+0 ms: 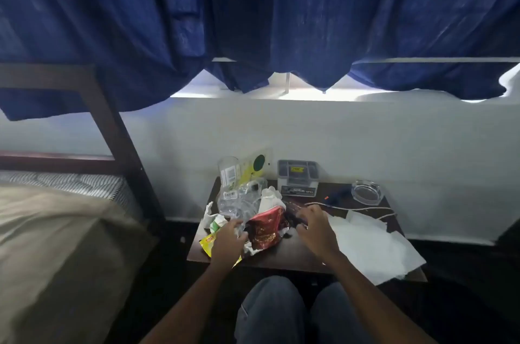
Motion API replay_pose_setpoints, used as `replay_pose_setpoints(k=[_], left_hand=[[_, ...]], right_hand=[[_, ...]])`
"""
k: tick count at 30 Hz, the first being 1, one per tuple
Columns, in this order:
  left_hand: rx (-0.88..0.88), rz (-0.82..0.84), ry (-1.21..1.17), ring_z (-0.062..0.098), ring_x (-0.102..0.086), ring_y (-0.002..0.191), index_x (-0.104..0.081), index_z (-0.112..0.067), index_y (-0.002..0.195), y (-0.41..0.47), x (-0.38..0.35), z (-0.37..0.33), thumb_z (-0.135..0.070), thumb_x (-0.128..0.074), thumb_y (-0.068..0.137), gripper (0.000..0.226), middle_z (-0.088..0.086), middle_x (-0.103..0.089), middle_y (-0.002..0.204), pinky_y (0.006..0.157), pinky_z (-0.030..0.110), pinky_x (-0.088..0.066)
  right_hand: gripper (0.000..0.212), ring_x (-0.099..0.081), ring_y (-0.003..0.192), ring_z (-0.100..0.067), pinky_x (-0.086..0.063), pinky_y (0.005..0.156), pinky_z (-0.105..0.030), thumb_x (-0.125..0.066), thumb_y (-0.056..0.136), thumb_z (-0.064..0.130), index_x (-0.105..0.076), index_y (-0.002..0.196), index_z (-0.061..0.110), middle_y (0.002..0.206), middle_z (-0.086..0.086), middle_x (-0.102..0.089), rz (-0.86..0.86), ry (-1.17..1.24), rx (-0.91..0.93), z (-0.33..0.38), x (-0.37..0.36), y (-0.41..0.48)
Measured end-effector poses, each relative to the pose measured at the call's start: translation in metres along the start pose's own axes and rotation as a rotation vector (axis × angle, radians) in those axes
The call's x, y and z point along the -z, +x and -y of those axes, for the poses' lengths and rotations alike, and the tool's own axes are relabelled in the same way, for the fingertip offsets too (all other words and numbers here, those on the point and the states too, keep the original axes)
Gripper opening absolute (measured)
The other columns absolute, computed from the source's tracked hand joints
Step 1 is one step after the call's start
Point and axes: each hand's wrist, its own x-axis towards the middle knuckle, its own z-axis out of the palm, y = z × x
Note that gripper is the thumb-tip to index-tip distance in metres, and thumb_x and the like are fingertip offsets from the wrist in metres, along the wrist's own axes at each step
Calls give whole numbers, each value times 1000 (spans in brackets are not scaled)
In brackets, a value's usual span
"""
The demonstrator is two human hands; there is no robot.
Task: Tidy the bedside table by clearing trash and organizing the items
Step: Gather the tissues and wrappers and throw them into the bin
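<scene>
A dark wooden bedside table (pixel 292 255) stands against the white wall. A heap of trash fills its left half: a crumpled clear plastic bottle (pixel 239 200), a red foil wrapper (pixel 266 229), white crumpled paper (pixel 268 197) and a yellow wrapper (pixel 209 243). My left hand (pixel 229 236) rests on the clear plastic at the heap's front, fingers curled on it. My right hand (pixel 315 226) is beside the red wrapper, its fingers pinching a dark wrapper (pixel 292 214). A white tissue sheet (pixel 374 245) lies on the right half.
At the back stand a grey box (pixel 298 179), a glass ashtray (pixel 367 193) and a yellow-green package (pixel 254 169). A white cord (pixel 363 210) crosses the table. The bed (pixel 56 231) lies left. Blue curtains (pixel 253 19) hang above. My knees (pixel 298 312) are below the front edge.
</scene>
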Motion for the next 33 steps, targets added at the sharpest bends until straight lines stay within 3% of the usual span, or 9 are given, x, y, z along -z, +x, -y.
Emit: replay_pose_setpoints(k=[3, 7, 12, 16, 18, 20, 24, 28, 33], left_hand=[[17, -63, 168, 17, -60, 101, -59, -18, 114, 3, -18, -8, -22, -61, 86, 29, -4, -63, 112, 81, 27, -42], [54, -170, 225, 17, -62, 90, -61, -17, 101, 3, -33, -15, -26, -57, 90, 15, 0, -67, 99, 77, 31, -48], [36, -214, 157, 17, -63, 85, -67, -14, 98, -1, -39, -11, -23, -58, 90, 15, 3, -70, 95, 73, 27, -47], [39, -243, 68, 17, -63, 84, -69, -10, 94, -7, -36, -13, -19, -61, 88, 13, 5, -71, 93, 70, 24, -41], [27, -242, 23, 16, -62, 81, -69, -9, 93, -9, -34, -21, -19, -62, 87, 13, 5, -71, 91, 70, 25, -42], [-4, -210, -13, 15, -62, 81, -69, -9, 91, -8, -37, -33, -18, -63, 86, 12, 3, -71, 90, 71, 26, -43], [-135, -43, 51, 11, -61, 79, -68, -12, 90, -11, -59, -63, -17, -61, 87, 9, -3, -67, 84, 72, 26, -45], [-224, 135, 36, 15, -66, 77, -63, -17, 83, -23, -97, -86, -16, -59, 86, 4, 0, -71, 80, 75, 35, -52], [-254, 348, -7, 17, -67, 77, -66, -20, 86, -34, -136, -113, -16, -56, 89, 11, -1, -69, 80, 76, 31, -51]], right_hand=[[18, -52, 102, -21, -45, 81, -30, -57, 84, 12, -64, 101, 9, 107, -3, -49, 16, 95, -82, -9, -3, -4], [13, -57, 100, -22, -48, 82, -33, -57, 85, 11, -64, 97, 13, 110, -3, -52, 24, 154, -162, -29, -8, -9], [17, -56, 90, -18, -40, 78, -23, -54, 83, 2, -63, 90, 13, 111, -8, -57, -23, 274, -241, -41, 1, -10], [20, -56, 99, -24, -51, 81, -34, -54, 84, 0, -61, 98, 13, 120, -14, -59, -28, 512, -370, -42, 10, -12], [39, -51, 114, -27, -51, 79, -34, -58, 87, 4, -52, 124, 15, 135, -10, -47, 66, 772, -431, -36, 17, -14], [70, -43, 128, -30, -51, 88, -40, -64, 85, 8, -31, 144, 24, 146, -6, -33, 162, 963, -448, -32, 24, -14], [94, -48, 126, -27, -46, 99, -50, -71, 77, 6, -16, 147, 36, 150, -4, -31, 215, 1085, -393, -32, 32, -9], [73, -60, 108, -22, -54, 85, -28, -65, 77, -6, -41, 139, 24, 130, -12, -56, 145, 982, -302, -42, 48, -11], [43, -65, 78, -21, -56, 53, -22, -55, 83, -11, -57, 122, 5, 106, -17, -64, 73, 962, -378, -84, 90, -28]])
